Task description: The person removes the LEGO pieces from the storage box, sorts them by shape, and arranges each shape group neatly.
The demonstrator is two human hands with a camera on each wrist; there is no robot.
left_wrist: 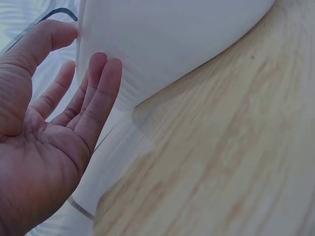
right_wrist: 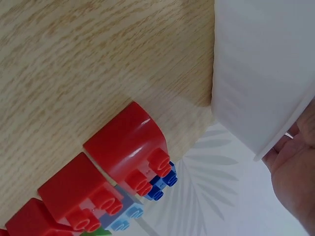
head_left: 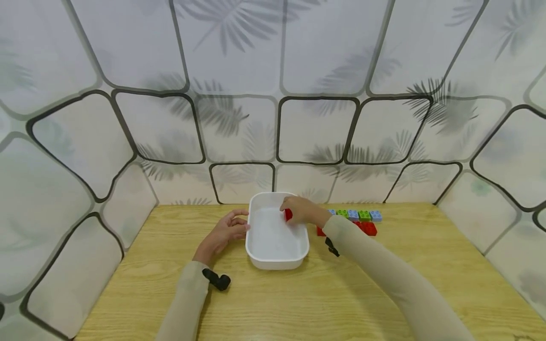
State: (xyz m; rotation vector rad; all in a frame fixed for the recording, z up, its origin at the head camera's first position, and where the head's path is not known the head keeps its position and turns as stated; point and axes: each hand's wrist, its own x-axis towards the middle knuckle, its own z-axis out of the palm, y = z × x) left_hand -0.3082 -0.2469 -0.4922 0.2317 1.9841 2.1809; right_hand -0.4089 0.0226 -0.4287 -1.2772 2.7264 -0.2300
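Observation:
A white plastic tub (head_left: 277,264) with rounded corners stands on the wooden table. My right hand (head_left: 304,211) reaches over its right rim and pinches a red toy brick (head_left: 288,214) inside the tub's outline. In the right wrist view that hand (right_wrist: 295,177) is partly hidden behind the tub wall (right_wrist: 261,73). At the tub's left side is my left hand (head_left: 222,234), thumb and fingers spread and loosely bent. The left wrist view shows its fingertips (left_wrist: 108,71) by the outer wall, holding nothing.
Right of the tub, red bricks (head_left: 368,229) form a front row, partly under my right forearm. Behind them runs a row of light blue bricks (head_left: 375,216) and green bricks (head_left: 364,216). A patterned cloth (head_left: 239,128) rises behind the table's back edge.

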